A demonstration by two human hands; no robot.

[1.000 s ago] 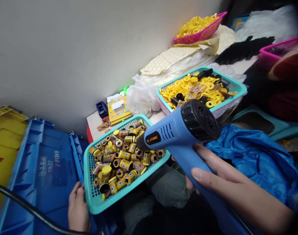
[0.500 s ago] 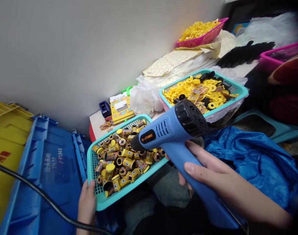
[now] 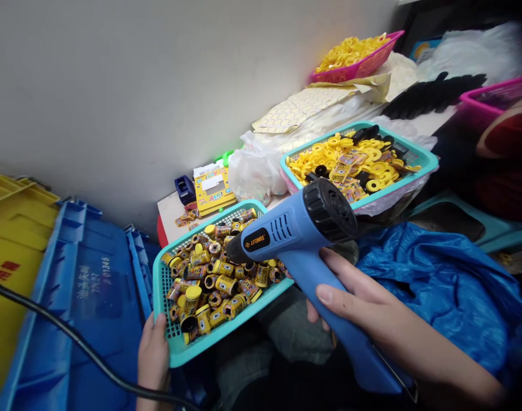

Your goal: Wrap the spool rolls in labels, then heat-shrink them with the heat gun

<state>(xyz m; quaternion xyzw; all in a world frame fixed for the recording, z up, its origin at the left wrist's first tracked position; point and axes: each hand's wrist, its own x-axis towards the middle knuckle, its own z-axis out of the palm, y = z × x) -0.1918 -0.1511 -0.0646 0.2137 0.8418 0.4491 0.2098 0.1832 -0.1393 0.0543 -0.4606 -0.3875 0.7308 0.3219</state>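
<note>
My right hand [image 3: 364,311] is wrapped round the handle of a blue heat gun [image 3: 306,228]. Its black nozzle points down and left into a teal basket [image 3: 175,348]. The basket is full of small yellow and black labelled canisters [image 3: 216,277] and rests tilted on my lap. My left hand [image 3: 153,357] grips the basket's near left corner, thumb over the rim. A black power cord [image 3: 72,342] runs across the lower left.
Blue crate [image 3: 85,297] and yellow crate [image 3: 12,228] stand at left by the wall. A second teal basket [image 3: 419,168] holds yellow rings. Pink baskets [image 3: 359,65], sticker sheets, plastic bags and a blue bag [image 3: 436,285] lie to the right. Another person's red sleeve [image 3: 507,154] shows far right.
The heat gun has moved slightly left and lower over the basket. My left hand slid up from the side to grip the basket's corner. The view shifted a little.
</note>
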